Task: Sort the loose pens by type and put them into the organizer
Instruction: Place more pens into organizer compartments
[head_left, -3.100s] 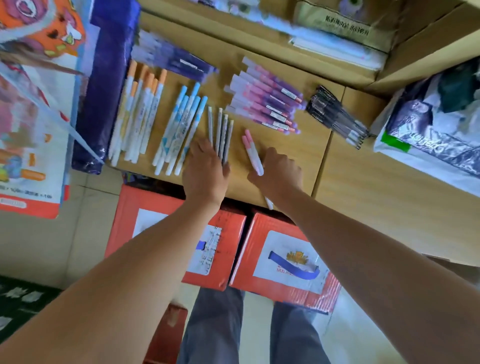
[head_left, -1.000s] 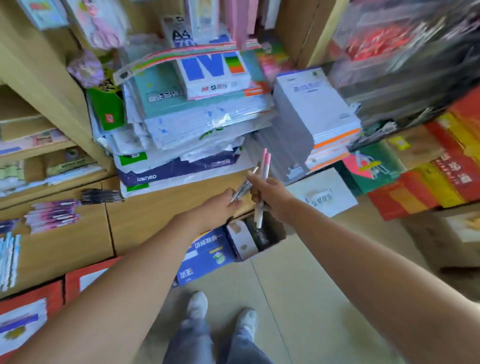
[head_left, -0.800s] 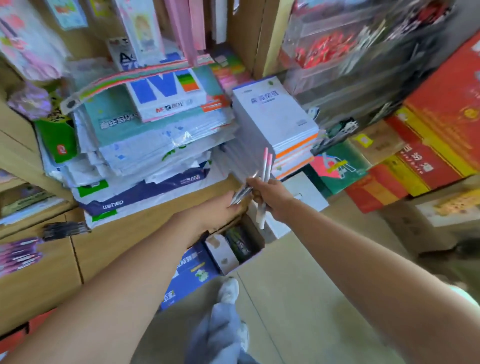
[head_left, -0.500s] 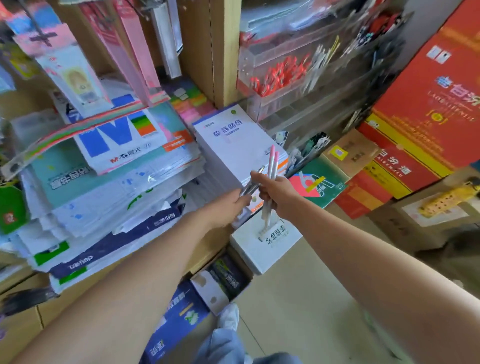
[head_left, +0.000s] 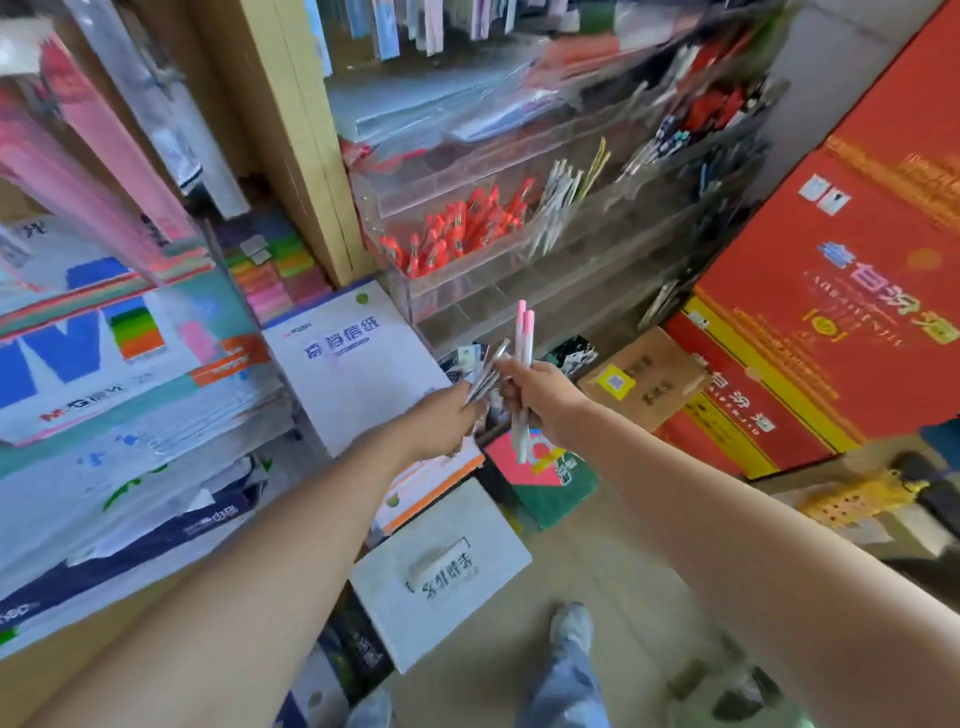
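Observation:
My right hand (head_left: 537, 397) grips two white pens with pink caps (head_left: 523, 332), held upright. My left hand (head_left: 441, 421) holds a small bundle of grey pens (head_left: 488, 371) whose tips point up and to the right. Both hands are stretched out in front of a clear acrylic tiered organizer (head_left: 467, 280) on the shelf. One organizer compartment holds red pens (head_left: 457, 228), another beside it holds white pens (head_left: 558, 208), and darker pens fill the compartments at the right. The lower tiers look blurred.
Stacks of paper packs (head_left: 130, 364) and a white ream (head_left: 353, 364) lie at the left. Red cartons (head_left: 831, 312) stand at the right, a brown box (head_left: 644, 379) below the organizer. A white box (head_left: 441, 571) sits on the floor near my feet.
I have turned away from the low table of sorted pens to the right, carrying both pen bundles. The organizer has come into view and my hands are closer to it.

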